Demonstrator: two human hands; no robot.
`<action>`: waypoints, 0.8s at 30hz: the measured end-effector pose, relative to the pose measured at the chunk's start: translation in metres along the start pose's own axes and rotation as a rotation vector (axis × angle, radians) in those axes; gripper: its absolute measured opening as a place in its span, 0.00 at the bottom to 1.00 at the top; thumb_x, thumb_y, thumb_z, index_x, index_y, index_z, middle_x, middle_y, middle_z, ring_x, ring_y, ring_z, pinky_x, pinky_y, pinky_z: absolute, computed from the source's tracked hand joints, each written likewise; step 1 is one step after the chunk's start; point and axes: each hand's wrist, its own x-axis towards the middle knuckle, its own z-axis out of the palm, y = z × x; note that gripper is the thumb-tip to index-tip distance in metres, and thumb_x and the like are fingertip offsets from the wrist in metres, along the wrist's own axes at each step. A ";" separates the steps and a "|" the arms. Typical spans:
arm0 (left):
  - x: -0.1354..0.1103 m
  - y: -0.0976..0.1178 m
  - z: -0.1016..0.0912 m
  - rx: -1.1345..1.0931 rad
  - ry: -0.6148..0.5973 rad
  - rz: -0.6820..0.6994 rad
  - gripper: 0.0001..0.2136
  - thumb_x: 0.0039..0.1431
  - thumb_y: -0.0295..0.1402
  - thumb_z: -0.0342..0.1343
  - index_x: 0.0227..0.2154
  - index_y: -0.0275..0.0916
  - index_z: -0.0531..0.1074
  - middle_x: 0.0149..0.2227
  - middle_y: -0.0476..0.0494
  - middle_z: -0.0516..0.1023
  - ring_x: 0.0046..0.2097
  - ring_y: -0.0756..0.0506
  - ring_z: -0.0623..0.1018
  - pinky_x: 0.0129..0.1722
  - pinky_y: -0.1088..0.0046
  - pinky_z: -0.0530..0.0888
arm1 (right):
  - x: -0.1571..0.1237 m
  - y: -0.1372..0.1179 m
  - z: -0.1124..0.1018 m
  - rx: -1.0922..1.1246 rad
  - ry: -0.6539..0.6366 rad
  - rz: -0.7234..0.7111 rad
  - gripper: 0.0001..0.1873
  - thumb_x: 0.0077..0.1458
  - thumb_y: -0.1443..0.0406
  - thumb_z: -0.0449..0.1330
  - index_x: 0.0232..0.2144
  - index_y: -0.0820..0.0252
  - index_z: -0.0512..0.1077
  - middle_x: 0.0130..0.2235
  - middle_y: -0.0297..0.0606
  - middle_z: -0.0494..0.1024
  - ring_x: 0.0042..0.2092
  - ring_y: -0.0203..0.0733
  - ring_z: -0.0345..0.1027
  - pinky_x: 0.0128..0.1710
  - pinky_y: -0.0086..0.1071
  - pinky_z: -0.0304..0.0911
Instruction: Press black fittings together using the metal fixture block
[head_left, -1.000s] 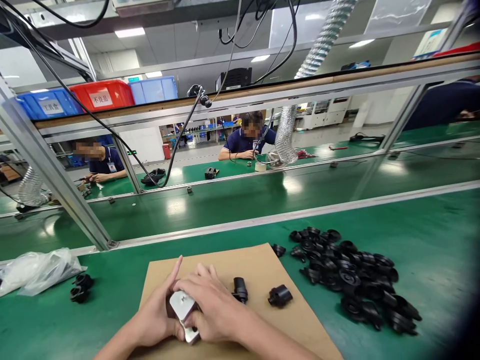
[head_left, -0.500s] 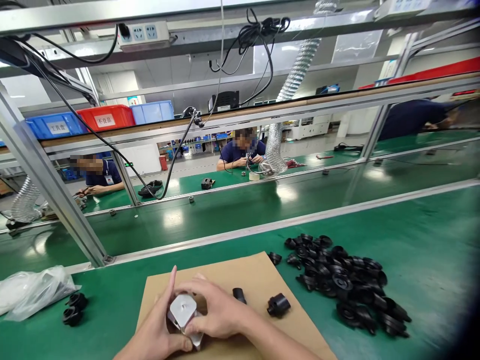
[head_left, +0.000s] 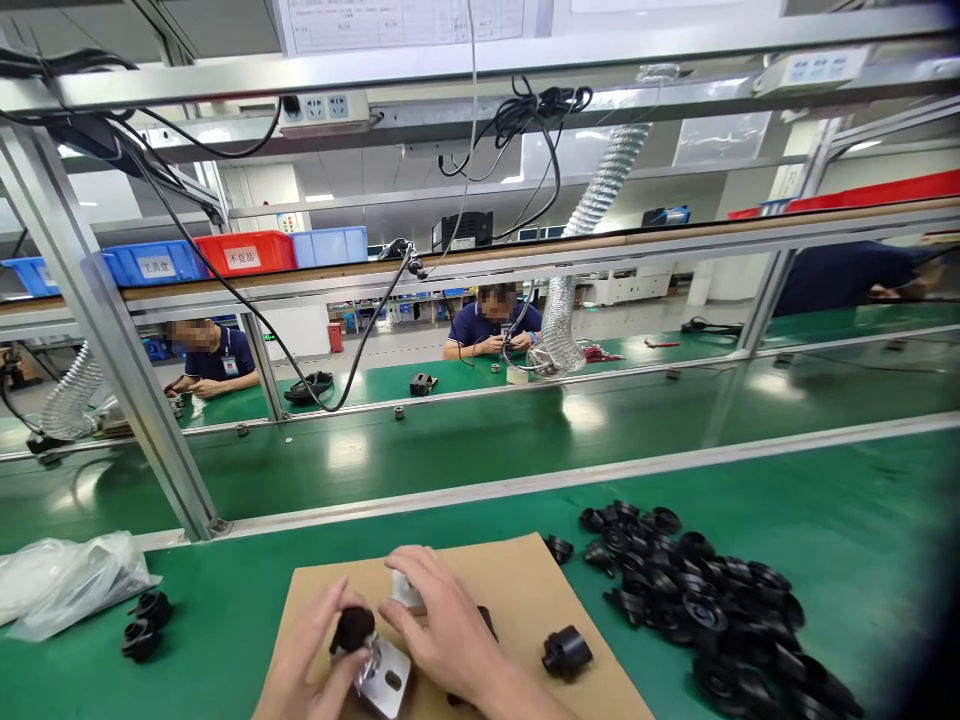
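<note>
- Since half a second ago, the upper metal block (head_left: 406, 591) is sitting apart, to the right of the lower metal block (head_left: 379, 694), and a black part (head_left: 354, 629) is showing.
- Left hand (head_left: 311, 662), lower centre of frame: thumb and fingers are pinching the black part, which is standing at the upper left end of the lower block; whether it is seated there, cannot tell.
- Right hand (head_left: 454, 635): fingers and thumb are gripping the upper block over the cardboard (head_left: 517, 562).
- Step in hand, my judgement: the two-piece block is being opened around the part.
- Next move is probably calling for parking the upper block clear and keeping the left pinch steady.
- Farther out: a loose black fitting (head_left: 568, 653) is lying on the cardboard; a pile of black fittings (head_left: 701, 605) is spreading across the lower right.
- Lower left: two black pieces (head_left: 142, 627) are resting beside a plastic bag (head_left: 82, 580).
</note>
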 end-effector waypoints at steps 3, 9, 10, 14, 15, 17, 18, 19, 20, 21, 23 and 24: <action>-0.005 0.002 0.000 0.105 0.160 0.064 0.33 0.70 0.28 0.59 0.71 0.62 0.55 0.53 0.45 0.81 0.52 0.38 0.82 0.54 0.60 0.79 | -0.005 -0.010 0.012 0.304 -0.100 0.011 0.25 0.64 0.50 0.62 0.56 0.59 0.76 0.51 0.48 0.81 0.47 0.54 0.75 0.52 0.48 0.71; -0.005 0.001 0.002 0.188 0.034 0.153 0.33 0.69 0.26 0.59 0.72 0.56 0.56 0.62 0.40 0.76 0.61 0.38 0.78 0.61 0.61 0.78 | 0.006 -0.009 0.019 0.537 0.050 0.186 0.29 0.57 0.48 0.69 0.53 0.61 0.76 0.45 0.46 0.83 0.44 0.51 0.78 0.44 0.40 0.74; -0.003 0.000 0.001 0.197 0.008 0.105 0.34 0.69 0.29 0.60 0.73 0.54 0.55 0.65 0.38 0.73 0.64 0.36 0.76 0.63 0.60 0.77 | 0.011 -0.002 0.008 0.416 0.151 0.208 0.29 0.56 0.49 0.69 0.53 0.60 0.76 0.45 0.46 0.83 0.43 0.50 0.78 0.43 0.39 0.74; 0.003 -0.003 -0.005 0.221 -0.088 -0.012 0.32 0.70 0.34 0.60 0.72 0.50 0.56 0.69 0.36 0.67 0.68 0.35 0.71 0.66 0.57 0.74 | 0.031 0.038 -0.053 -0.104 0.412 0.217 0.19 0.63 0.55 0.60 0.51 0.59 0.77 0.50 0.47 0.81 0.47 0.52 0.75 0.51 0.43 0.71; 0.004 -0.004 -0.006 0.224 -0.099 -0.017 0.31 0.70 0.34 0.59 0.72 0.51 0.57 0.69 0.37 0.68 0.68 0.36 0.72 0.66 0.58 0.74 | 0.034 0.048 -0.066 -0.165 0.402 0.239 0.17 0.62 0.58 0.60 0.49 0.59 0.78 0.48 0.47 0.82 0.48 0.54 0.75 0.52 0.45 0.70; 0.005 -0.007 -0.006 0.216 -0.119 -0.019 0.30 0.70 0.34 0.59 0.71 0.53 0.58 0.68 0.40 0.69 0.67 0.37 0.72 0.65 0.59 0.75 | 0.035 0.065 -0.082 -0.248 0.353 0.290 0.14 0.59 0.62 0.62 0.44 0.60 0.80 0.42 0.47 0.83 0.46 0.58 0.76 0.51 0.48 0.69; 0.005 -0.009 -0.006 0.208 -0.124 -0.018 0.30 0.70 0.34 0.59 0.71 0.53 0.59 0.68 0.40 0.70 0.67 0.37 0.73 0.65 0.60 0.76 | 0.035 0.071 -0.085 -0.287 0.335 0.304 0.13 0.59 0.63 0.62 0.45 0.60 0.80 0.41 0.47 0.83 0.46 0.58 0.77 0.50 0.48 0.69; 0.004 -0.010 -0.005 0.199 -0.131 -0.021 0.29 0.70 0.34 0.58 0.71 0.53 0.60 0.68 0.41 0.70 0.67 0.37 0.73 0.65 0.60 0.76 | 0.035 0.075 -0.086 -0.322 0.325 0.309 0.14 0.60 0.63 0.61 0.47 0.59 0.80 0.42 0.46 0.83 0.47 0.57 0.77 0.51 0.47 0.69; 0.004 -0.011 -0.005 0.192 -0.138 -0.024 0.28 0.70 0.34 0.58 0.70 0.53 0.62 0.67 0.41 0.70 0.67 0.37 0.73 0.65 0.60 0.76 | 0.035 0.078 -0.084 -0.353 0.317 0.307 0.16 0.62 0.63 0.60 0.50 0.59 0.79 0.44 0.46 0.83 0.48 0.56 0.77 0.52 0.45 0.68; 0.004 -0.012 -0.005 0.185 -0.141 -0.023 0.27 0.70 0.34 0.58 0.70 0.52 0.63 0.67 0.40 0.70 0.66 0.37 0.73 0.64 0.60 0.76 | 0.035 0.080 -0.081 -0.381 0.310 0.304 0.16 0.64 0.64 0.59 0.52 0.58 0.78 0.46 0.46 0.83 0.50 0.55 0.77 0.53 0.44 0.68; 0.004 -0.012 -0.006 0.179 -0.157 -0.024 0.26 0.70 0.35 0.58 0.68 0.51 0.65 0.66 0.39 0.72 0.66 0.37 0.74 0.64 0.60 0.77 | 0.035 0.082 -0.076 -0.426 0.281 0.304 0.16 0.64 0.65 0.59 0.52 0.58 0.78 0.48 0.45 0.84 0.50 0.54 0.77 0.53 0.42 0.68; 0.004 -0.012 -0.007 0.174 -0.167 -0.024 0.25 0.70 0.35 0.58 0.68 0.51 0.67 0.66 0.39 0.72 0.65 0.37 0.74 0.63 0.60 0.77 | 0.036 0.083 -0.073 -0.443 0.265 0.303 0.15 0.64 0.66 0.59 0.52 0.58 0.78 0.48 0.45 0.84 0.51 0.54 0.77 0.53 0.41 0.68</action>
